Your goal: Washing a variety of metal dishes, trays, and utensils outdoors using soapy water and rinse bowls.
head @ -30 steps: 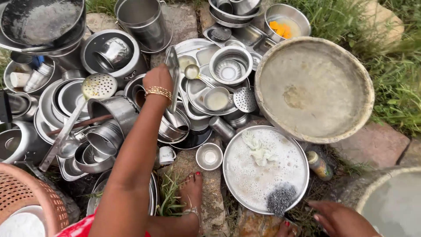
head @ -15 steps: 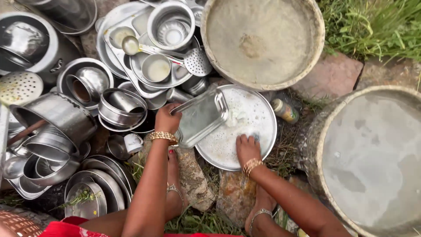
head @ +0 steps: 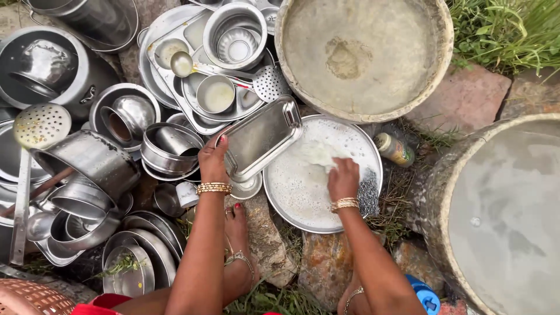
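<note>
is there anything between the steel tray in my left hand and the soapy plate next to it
Nothing visible. The left hand holds the rectangular steel tray by its near corner, tilted, and its far edge already overlaps the rim of the soapy round plate. The right hand rests in the foam, clear of the tray.

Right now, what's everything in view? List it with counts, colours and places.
tray: 1, steel, rectangular, held over the plate's left edge
plate: 1, steel, soapy, centre
scrubber: 1, steel wool, plate's right edge
basin: 1, tan, top centre
tub: 1, grey, water-filled, right
bottle: 1, small, between plate and tub
steel pile: many pots, bowls, plates, left
skimmers: 2, perforated, far left and top centre
cup: 1, white, below the pile
basket: 1, brown, bottom left
left hand: grips tray
right hand: on plate, in the suds
</note>
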